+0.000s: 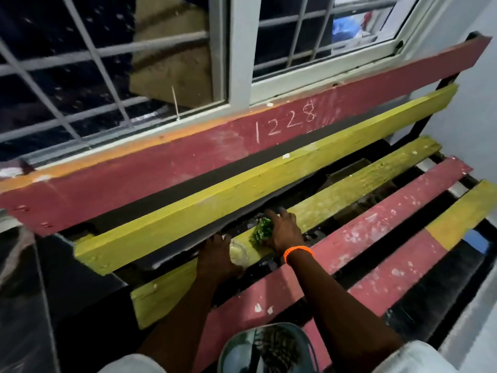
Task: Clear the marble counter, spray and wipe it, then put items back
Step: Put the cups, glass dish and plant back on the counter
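Note:
Both my arms reach down onto a painted wooden bench (376,227). My left hand (215,257) grips a small clear glass bowl (238,253) with something pale inside, set on the yellow seat slat. My right hand (283,230), with an orange bead bracelet on its wrist, curls over a bunch of green leafy herbs (262,232) lying on the same yellow slat, right beside the bowl. No marble counter is in view.
The bench has red and yellow slats with dark gaps between them; its red backrest (188,168) bears the chalked number 1228. A barred window (113,65) stands behind it. A white wall (473,109) closes the right side. A grey-green round object (266,348) hangs below my chest.

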